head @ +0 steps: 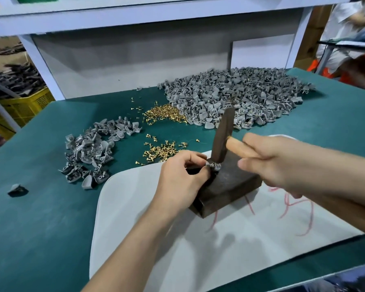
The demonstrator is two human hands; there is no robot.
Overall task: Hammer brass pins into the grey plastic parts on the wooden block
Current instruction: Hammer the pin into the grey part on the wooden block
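Observation:
A dark wooden block stands on a white sheet near the table's front. My left hand pinches a grey plastic part on the block's top left edge. My right hand grips the pale wooden handle of a hammer. Its dark head points down and meets the part. Loose brass pins lie just behind the block, and a second heap of brass pins lies further back.
A big heap of grey parts covers the back right of the green table. A smaller heap of grey parts lies at left, one stray part further left. A white shelf frame rises behind. Yellow crate at far left.

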